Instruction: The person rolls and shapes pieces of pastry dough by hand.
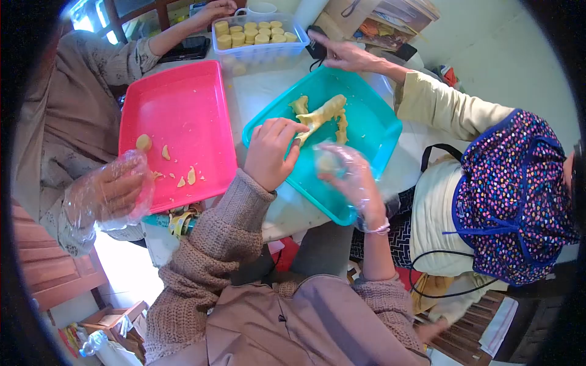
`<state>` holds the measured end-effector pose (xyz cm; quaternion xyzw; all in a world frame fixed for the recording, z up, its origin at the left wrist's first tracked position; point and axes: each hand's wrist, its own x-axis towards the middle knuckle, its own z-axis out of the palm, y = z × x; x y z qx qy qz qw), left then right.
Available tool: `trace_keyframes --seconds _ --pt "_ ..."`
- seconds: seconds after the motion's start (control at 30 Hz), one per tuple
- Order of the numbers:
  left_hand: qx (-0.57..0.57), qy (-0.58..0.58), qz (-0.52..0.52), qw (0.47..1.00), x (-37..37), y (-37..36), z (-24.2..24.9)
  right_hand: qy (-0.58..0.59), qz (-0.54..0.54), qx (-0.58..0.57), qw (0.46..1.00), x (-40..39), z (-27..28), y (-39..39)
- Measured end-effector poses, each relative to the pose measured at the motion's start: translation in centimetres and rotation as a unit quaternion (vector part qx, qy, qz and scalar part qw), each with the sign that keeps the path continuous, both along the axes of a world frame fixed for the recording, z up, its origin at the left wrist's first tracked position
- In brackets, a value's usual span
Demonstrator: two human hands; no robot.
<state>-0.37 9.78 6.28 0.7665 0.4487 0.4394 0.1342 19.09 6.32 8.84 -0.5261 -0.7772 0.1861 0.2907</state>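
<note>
My left hand (273,154), bare, reaches over the near left edge of a teal tray (381,125). Its finger and thumb close on the near end of a lump of pale yellow dough (322,114) that lies in the tray with torn strips beside it. Over the tray's near side, my right hand (351,179) wears a clear plastic glove. Its fingers curl around a small rounded piece of dough (328,162), partly hidden by the blurred plastic.
A pink tray (189,104) with a dough ball (143,143) and scraps lies left, beside a person's gloved hand (116,189). Behind stands a plastic box (259,52) of round dough pieces (250,33). Another person's hand (345,56) is at the teal tray's far edge.
</note>
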Motion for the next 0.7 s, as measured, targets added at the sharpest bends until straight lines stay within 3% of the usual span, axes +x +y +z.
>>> trace_keyframes --seconds 0.1,0.13,0.23,0.27,0.3,0.37,0.43,0.47,0.57,0.6,0.63,0.7 --pt "0.01 0.007 -0.001 1.0 0.3 -0.1 0.3 -0.071 0.049 -0.002 0.996 1.3 -3.1 1.1" --pt "0.007 0.006 -0.009 1.0 0.5 -0.2 0.1 -0.03 0.058 -0.046 0.997 1.8 -2.2 1.6" --pt "-0.001 0.004 -0.01 1.0 0.3 0.3 0.0 -0.114 0.077 0.055 0.989 0.2 -4.0 0.5" --pt "-0.012 0.007 -0.013 1.0 0.4 0.1 0.0 -0.074 0.166 0.085 0.98 1.2 -3.5 1.0" --pt "-0.019 0.011 -0.021 1.0 0.4 -0.1 0.0 -0.12 0.097 -0.117 0.981 0.9 -1.1 2.0" --pt "-0.009 0.0 -0.033 0.999 0.5 -0.2 0.0 0.138 0.01 -0.083 0.987 2.5 -4.4 2.1" --pt "-0.001 -0.007 -0.023 1.0 0.5 0.3 0.2 -0.145 0.048 -0.096 0.984 0.4 -2.8 1.4" --pt "-0.007 -0.002 -0.02 1.0 0.4 0.1 0.2 -0.143 0.138 0.015 0.98 0.4 -2.8 1.3" --pt "-0.008 -0.004 -0.029 1.0 0.4 -0.2 0.0 -0.078 0.053 -0.032 0.995 2.0 -1.5 2.7" --pt "-0.002 -0.011 -0.025 1.0 0.3 0.1 0.0 -0.076 0.07 0.018 0.994 1.5 -2.2 1.4" --pt "-0.001 -0.007 -0.016 1.0 0.2 0.3 0.0 -0.148 0.002 -0.093 0.985 0.2 -2.5 1.2" --pt "-0.013 0.008 -0.018 1.0 0.2 -0.1 -0.1 -0.094 0.088 -0.037 0.991 1.2 -2.6 0.7"
